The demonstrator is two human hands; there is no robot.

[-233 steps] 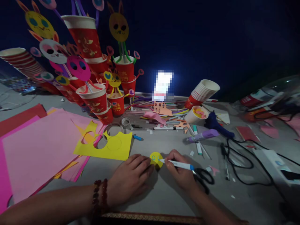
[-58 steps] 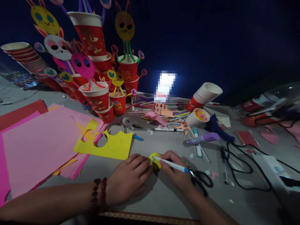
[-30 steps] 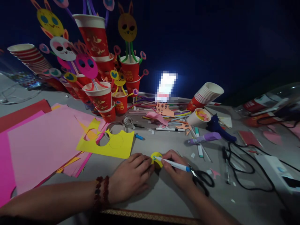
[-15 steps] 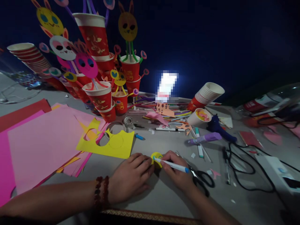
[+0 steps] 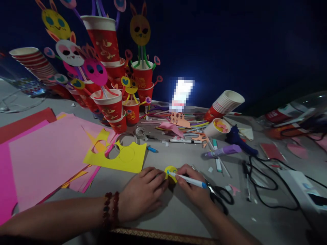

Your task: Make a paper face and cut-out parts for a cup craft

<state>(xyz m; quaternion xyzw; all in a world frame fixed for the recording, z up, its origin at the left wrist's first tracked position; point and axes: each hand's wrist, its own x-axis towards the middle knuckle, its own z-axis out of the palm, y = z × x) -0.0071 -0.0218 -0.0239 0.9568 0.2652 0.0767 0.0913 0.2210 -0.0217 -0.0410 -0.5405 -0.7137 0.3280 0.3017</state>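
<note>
My left hand (image 5: 143, 190), a beaded bracelet at its wrist, has its fingers together against the left edge of a small yellow paper circle (image 5: 172, 168). Its thumb is hidden. In a writing grip, my right hand (image 5: 195, 192) is closed round a white felt-tip pen (image 5: 191, 181) with a blue end. The pen's tip rests on a blue eye drawn on the circle's left side; a second blue mark shows to the right. Black-handled scissors (image 5: 224, 194) lie just beyond my right hand, partly covered by it.
A yellow sheet with cut-outs (image 5: 135, 160) and a blue pen cap (image 5: 152, 149) lie beyond my left hand. Pink paper (image 5: 43, 153) covers the left. Red cups (image 5: 106, 105) with paper animal faces are stacked behind. A purple marker (image 5: 222, 150) and black cable (image 5: 278, 206) lie right.
Both hands, the pen and the paper circle stay in almost the same place. The view has shifted very slightly.
</note>
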